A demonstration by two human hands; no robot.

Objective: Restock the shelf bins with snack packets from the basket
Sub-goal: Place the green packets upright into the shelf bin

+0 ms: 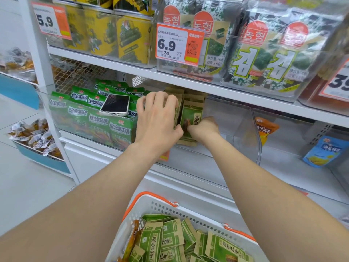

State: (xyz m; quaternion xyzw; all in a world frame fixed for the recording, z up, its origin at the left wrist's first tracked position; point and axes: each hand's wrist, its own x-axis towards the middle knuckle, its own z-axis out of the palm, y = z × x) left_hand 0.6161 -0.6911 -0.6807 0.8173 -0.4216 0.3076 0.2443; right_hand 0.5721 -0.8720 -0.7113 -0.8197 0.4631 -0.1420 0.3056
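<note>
Centre frame: left hand (156, 120) curls fingers around upright snack packets (191, 115) in a bin (236, 129). Right hand (204, 128) pinches the front one.

The basket (145, 202) sits nearest the viewer, below and in front of the shelving, with loose snack packets (170, 241) lying in it. Behind it, on the middle shelf (198, 163), the centre bin (226, 118) holds a row of upright packets (191, 115) at its left side. The left hand (156, 118) grips the row from the left and over the top, and the right hand (204, 127) holds the front packet's lower right corner. The left bin (54, 118) is filled with crisp packets (98, 120), and a phone (115, 104) lies on top of them. The right bin (294, 133) holds a single pouch (265, 129). On the upper shelf (132, 67), seaweed packs (264, 59) stand side by side in bins, with a price tag (179, 44) in front of them.
</note>
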